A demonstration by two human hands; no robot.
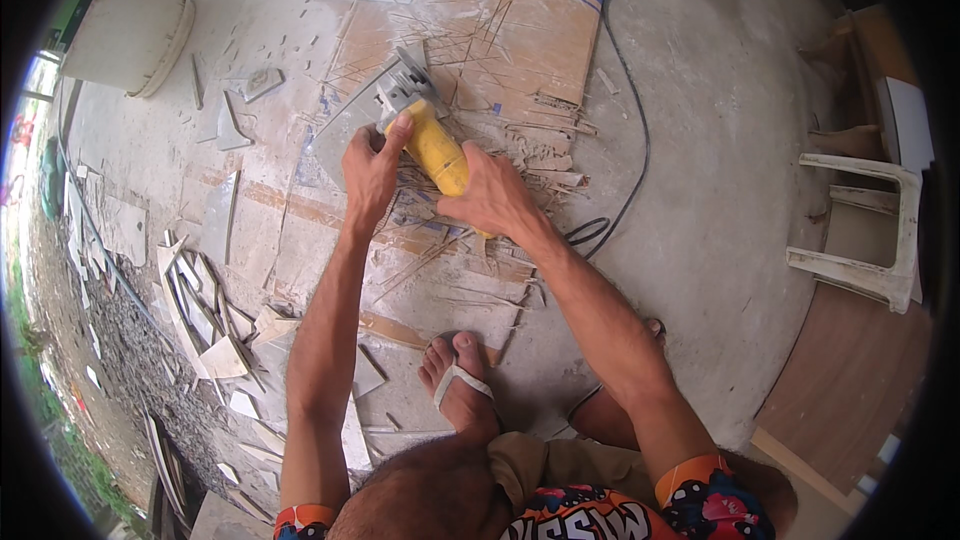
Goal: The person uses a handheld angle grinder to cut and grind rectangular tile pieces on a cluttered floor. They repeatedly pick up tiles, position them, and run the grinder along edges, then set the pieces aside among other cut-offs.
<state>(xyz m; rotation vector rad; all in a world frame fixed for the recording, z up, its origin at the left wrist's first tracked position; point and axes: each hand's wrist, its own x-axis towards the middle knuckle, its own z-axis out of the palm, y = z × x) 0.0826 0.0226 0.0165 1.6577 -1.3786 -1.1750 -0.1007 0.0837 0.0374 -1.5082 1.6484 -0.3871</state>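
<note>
Fingers (476, 162) of the right hand (503, 198) are wrapped round the back of the yellow power cutter (437, 152), thumb on the near side; their tips are out of sight under the body. Left hand (368, 172) is up front: left thumb (402, 126) pressed on the body near the metal base (403, 88), the other fingers curled, not spread. Can't tell if they're pinching the grey tile (345, 118) or just bracing on it.

Position: cutter sits ahead of the feet, left of centre, with its metal base over the tile. Tile lies on dusty cardboard (560, 45) on the floor. Black cord (640, 105) loops off to the right, clear of the base. Tile scraps (225, 358) are piled down on the left.

Step, my read: mid-job on a tile cut, either lining up or partway through. Blade contact is hidden, and can't tell if it's spinning.

Next move, as I judge it: keep the base flat, right hand steering and feeding slowly, left hand steadying without drifting ahead of the blade. Main risks: tile sliding on the loose debris, or the corner snapping. Bare fingers close to the business end, so watch that left hand.
</note>
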